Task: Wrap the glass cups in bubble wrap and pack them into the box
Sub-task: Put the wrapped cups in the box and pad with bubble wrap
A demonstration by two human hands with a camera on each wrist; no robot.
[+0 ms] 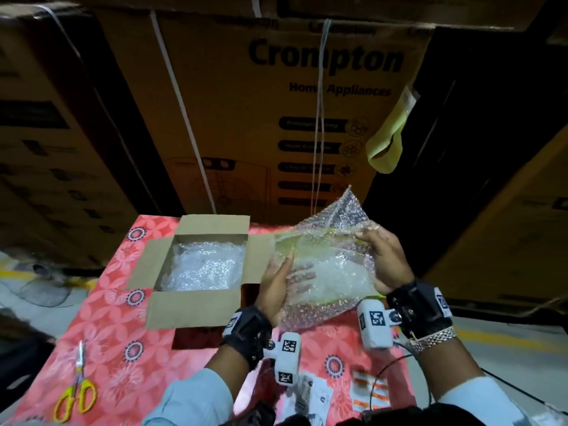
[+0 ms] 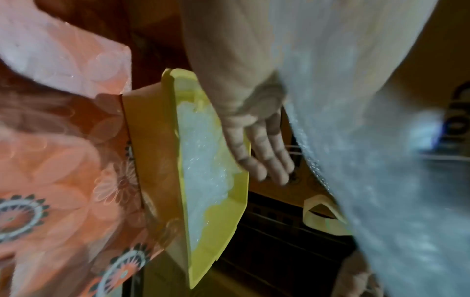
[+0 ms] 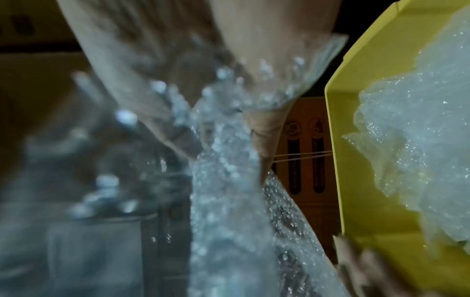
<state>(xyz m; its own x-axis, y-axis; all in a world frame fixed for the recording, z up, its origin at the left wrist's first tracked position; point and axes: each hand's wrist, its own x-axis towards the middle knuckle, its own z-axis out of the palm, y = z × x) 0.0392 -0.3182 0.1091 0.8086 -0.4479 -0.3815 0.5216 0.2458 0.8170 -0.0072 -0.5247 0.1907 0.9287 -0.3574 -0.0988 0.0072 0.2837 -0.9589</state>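
A sheet of bubble wrap point(image 1: 332, 272) hangs in the air just right of the open cardboard box point(image 1: 196, 309), with both hands on it. My left hand point(image 1: 276, 281) holds its left edge, thumb in front, and its straight fingers point(image 2: 259, 152) show through from behind. My right hand point(image 1: 384, 256) pinches the sheet's upper right part, the sheet point(image 3: 223, 201) bunching under a fingertip point(image 3: 264, 128). More bubble wrap point(image 1: 206, 262) lies crumpled inside the box, whose four flaps are folded out. No glass cup shows plainly in any view.
The box sits on a table with a red flowered cloth point(image 1: 116, 318). Yellow-handled scissors point(image 1: 75, 398) lie at the front left, printed paper labels point(image 1: 368, 392) at the front right. Large stacked cartons point(image 1: 307, 87) stand close behind, a yellow strip point(image 1: 387, 149) hanging from one.
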